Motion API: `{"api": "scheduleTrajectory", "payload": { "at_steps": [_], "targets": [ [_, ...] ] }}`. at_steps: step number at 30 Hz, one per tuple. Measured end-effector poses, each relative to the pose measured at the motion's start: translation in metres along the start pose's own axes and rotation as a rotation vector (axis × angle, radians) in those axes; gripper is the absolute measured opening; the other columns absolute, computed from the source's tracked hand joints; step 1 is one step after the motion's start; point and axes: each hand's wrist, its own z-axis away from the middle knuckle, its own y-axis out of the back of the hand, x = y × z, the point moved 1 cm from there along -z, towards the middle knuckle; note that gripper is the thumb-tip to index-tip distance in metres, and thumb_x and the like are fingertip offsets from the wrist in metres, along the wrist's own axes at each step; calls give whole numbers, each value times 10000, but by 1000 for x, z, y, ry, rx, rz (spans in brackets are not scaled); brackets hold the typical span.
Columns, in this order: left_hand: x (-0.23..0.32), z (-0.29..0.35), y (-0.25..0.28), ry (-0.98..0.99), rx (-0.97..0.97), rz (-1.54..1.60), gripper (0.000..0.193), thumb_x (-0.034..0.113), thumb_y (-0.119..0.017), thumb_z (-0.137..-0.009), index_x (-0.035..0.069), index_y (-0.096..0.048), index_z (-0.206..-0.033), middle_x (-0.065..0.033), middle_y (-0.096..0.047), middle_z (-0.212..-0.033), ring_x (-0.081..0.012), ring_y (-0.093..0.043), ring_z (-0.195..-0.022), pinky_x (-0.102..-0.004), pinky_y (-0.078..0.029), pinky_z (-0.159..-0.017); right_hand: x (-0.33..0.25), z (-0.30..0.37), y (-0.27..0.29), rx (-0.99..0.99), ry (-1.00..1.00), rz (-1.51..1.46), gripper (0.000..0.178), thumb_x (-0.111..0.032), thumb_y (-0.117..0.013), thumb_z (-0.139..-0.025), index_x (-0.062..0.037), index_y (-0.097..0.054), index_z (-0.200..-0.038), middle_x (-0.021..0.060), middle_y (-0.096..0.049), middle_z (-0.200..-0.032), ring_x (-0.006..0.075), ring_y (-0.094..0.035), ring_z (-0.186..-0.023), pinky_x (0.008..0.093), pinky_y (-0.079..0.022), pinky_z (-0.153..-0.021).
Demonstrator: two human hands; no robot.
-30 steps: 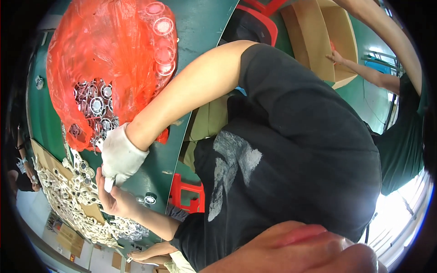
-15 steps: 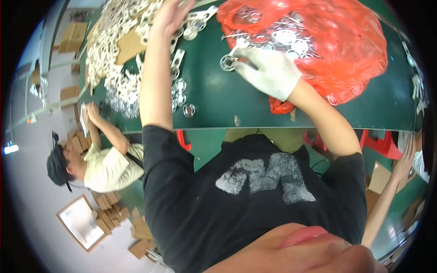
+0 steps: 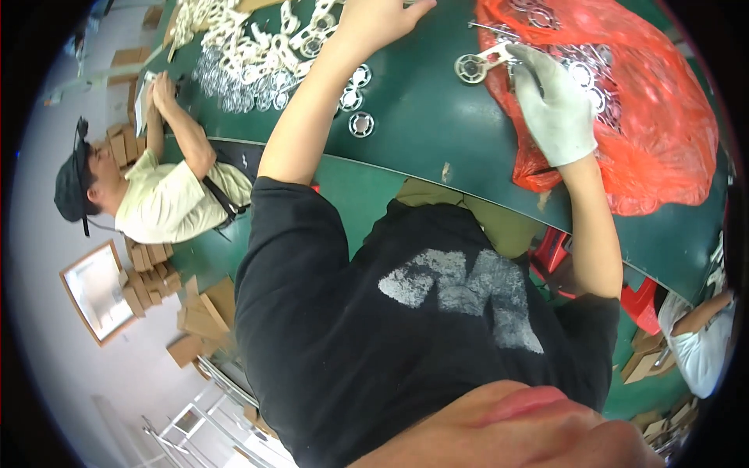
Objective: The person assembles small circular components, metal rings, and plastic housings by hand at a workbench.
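Observation:
My right hand, in a white work glove, pinches a white plastic part with a round, spoked ring end. The part juts out leftward over the green table, beside the red plastic bag. Inside the bag's opening lie many shiny silver rings, close to my gloved fingers. My bare left hand is at the top edge, with its thumb pointing right; the other fingers are mostly out of view. Below that forearm's right side, a loose silver ring lies on the table near several others.
A heap of white plastic parts and silver rings covers the table's left side. A person in a cap and pale shirt works at the left. Red stools and another person's pale sleeve are at the right. Cardboard boxes stand behind.
The whole view has turned and shifted, so the table lies higher. My left hand has moved right, away from the white heap. The white part in my right hand is tilted differently.

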Motion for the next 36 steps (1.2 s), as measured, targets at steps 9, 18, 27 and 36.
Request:
{"api": "scheduleTrajectory", "payload": {
  "at_steps": [9, 18, 27, 36],
  "targets": [
    [6, 144, 59, 436, -588, -394, 555, 506, -790, -823, 53, -662, -1116, -143, -739, -970, -323, -734, -840, -418, -574, -719, 3, -8, -32, -101, 265, 288, 400, -41, -683, -835, -86, -664, -1232, 112, -708, -1128, 343, -655, -1100, 442, -537, -946],
    [9, 177, 17, 209, -27, -19, 455, 310, -841, -814, 127, -671, -1194, -18, -673, -990, -172, -652, -703, -322, -541, -623, 7, -12, -32, -133, 204, 469, 307, -141, -743, -846, -114, -725, -1151, 104, -718, -1068, 318, -678, -998, 429, -541, -880],
    [38, 66, 1, -510, 305, 353, 529, 95, -841, -767, 19, -658, -1258, -160, -633, -1115, -333, -663, -976, -373, -555, -828, -9, -7, -5, 17, 332, 237, 338, -169, -821, -834, -43, -684, -1116, 119, -673, -925, 305, -652, -858, 402, -524, -750],
    [42, 39, -43, -602, 110, 464, 521, 73, -830, -794, 20, -664, -1285, -170, -688, -1297, -320, -669, -1197, -384, -539, -1005, 2, -5, 12, -50, 210, 261, 318, -176, -801, -858, -72, -691, -1138, 107, -647, -892, 306, -637, -830, 408, -518, -741]
  ]
}}
